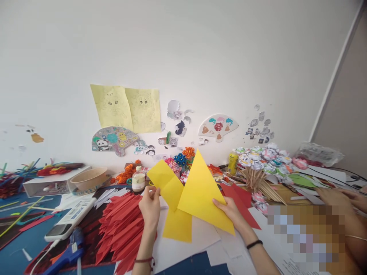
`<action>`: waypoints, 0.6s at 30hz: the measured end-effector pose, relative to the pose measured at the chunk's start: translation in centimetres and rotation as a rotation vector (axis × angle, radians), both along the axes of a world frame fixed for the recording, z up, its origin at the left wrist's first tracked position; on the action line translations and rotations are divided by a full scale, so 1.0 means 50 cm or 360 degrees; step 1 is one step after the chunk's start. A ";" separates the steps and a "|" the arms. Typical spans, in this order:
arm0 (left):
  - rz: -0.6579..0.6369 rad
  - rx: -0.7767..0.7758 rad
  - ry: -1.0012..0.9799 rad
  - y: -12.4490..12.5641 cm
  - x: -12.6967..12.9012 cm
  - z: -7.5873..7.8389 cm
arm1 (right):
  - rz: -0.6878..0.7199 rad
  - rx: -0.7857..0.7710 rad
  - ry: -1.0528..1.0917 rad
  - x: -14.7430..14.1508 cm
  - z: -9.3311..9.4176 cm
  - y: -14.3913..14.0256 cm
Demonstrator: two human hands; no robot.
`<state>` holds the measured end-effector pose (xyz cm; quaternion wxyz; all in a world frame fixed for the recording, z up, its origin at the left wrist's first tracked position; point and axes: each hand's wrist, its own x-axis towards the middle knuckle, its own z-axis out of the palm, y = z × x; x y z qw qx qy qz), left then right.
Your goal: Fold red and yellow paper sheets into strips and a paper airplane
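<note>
I hold a sheet of yellow paper (197, 193) up over the table, partly folded into pointed flaps. My left hand (149, 208) pinches its left flap at the lower edge. My right hand (229, 212) grips the large triangular flap along its lower right edge; a dark band sits on that wrist. Under the paper lies a white sheet (183, 244). A pile of red folded paper pieces (120, 229) lies just left of my left hand.
A small bottle (138, 178), a paper bowl (89, 178), a white remote-like device (71, 217) and a blue glue gun (69, 254) lie at left. Paper flowers on sticks (259, 168) stand at right. Another person's hands (338, 196) work at the far right.
</note>
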<state>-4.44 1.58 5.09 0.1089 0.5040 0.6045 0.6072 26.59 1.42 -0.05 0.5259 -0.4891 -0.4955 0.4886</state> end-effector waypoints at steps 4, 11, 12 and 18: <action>0.0102 0.0233 -0.0233 -0.010 0.000 0.012 | 0.0028 -0.0030 -0.0080 0.002 0.000 0.002; -0.0419 0.0300 -0.0735 -0.002 0.014 0.006 | -0.0046 0.0040 -0.0132 -0.003 0.010 -0.002; -0.0483 0.0260 -0.0809 0.001 0.016 0.004 | -0.0059 0.0067 -0.0147 -0.003 0.010 -0.002; -0.0666 0.0113 -0.1218 0.010 0.021 -0.001 | -0.0018 0.0145 -0.0220 0.004 0.002 0.005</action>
